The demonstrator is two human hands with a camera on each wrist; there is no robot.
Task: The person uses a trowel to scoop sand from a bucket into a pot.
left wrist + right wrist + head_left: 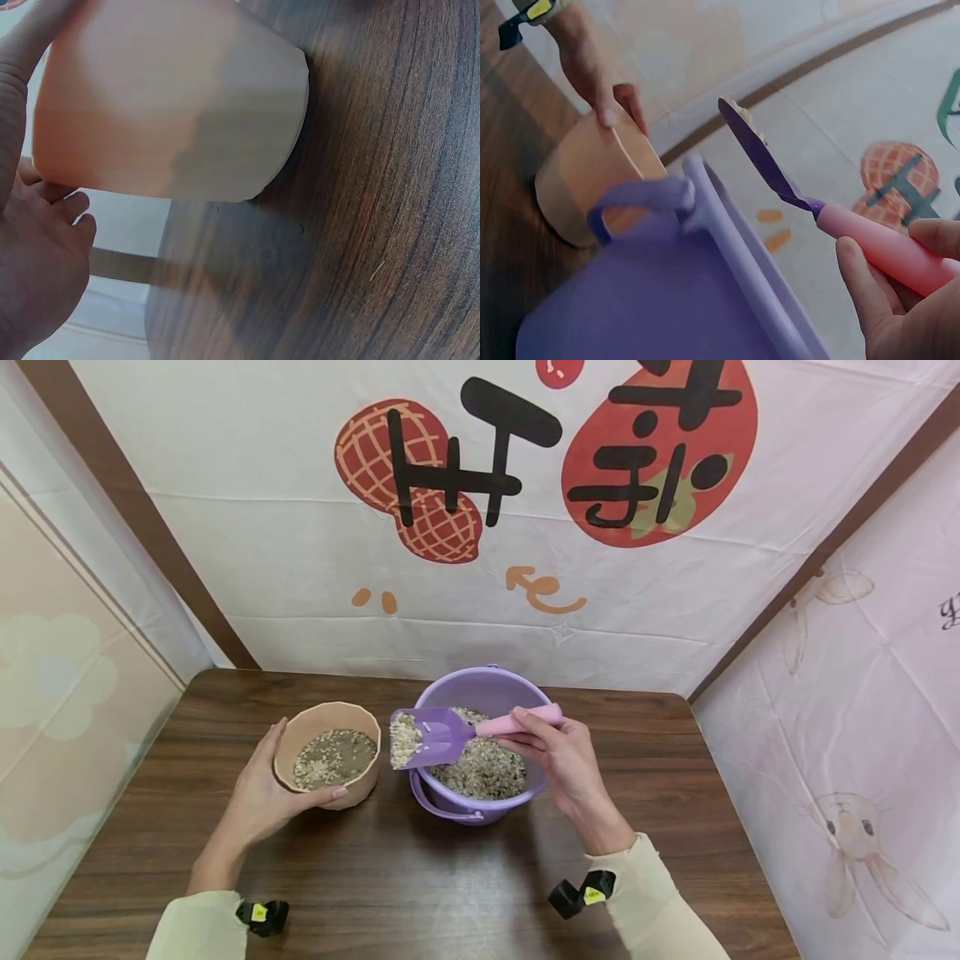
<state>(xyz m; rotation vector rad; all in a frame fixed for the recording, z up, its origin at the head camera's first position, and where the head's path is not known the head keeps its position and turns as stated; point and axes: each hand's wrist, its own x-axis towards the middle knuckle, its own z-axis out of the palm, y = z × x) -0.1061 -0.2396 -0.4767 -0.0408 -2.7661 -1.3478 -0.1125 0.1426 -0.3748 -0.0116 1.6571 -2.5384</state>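
Note:
On the left of the head view, my left hand holds a peach-coloured faceted pot, thumb along the near side and fingers round the far left. Brownish grit with pale grains on top lies inside the pot. My right hand grips the pink handle of a small purple shovel. Pale grains sit at the front of its blade. The shovel is over a purple bucket, its tip past the bucket's left rim toward the pot. Mixed gravel covers the bucket's bottom.
The bucket's handle hangs down at its near left side. Everything stands on a dark wood-grain table. A printed white cloth hangs behind the table's back edge, with more cloth at both sides.

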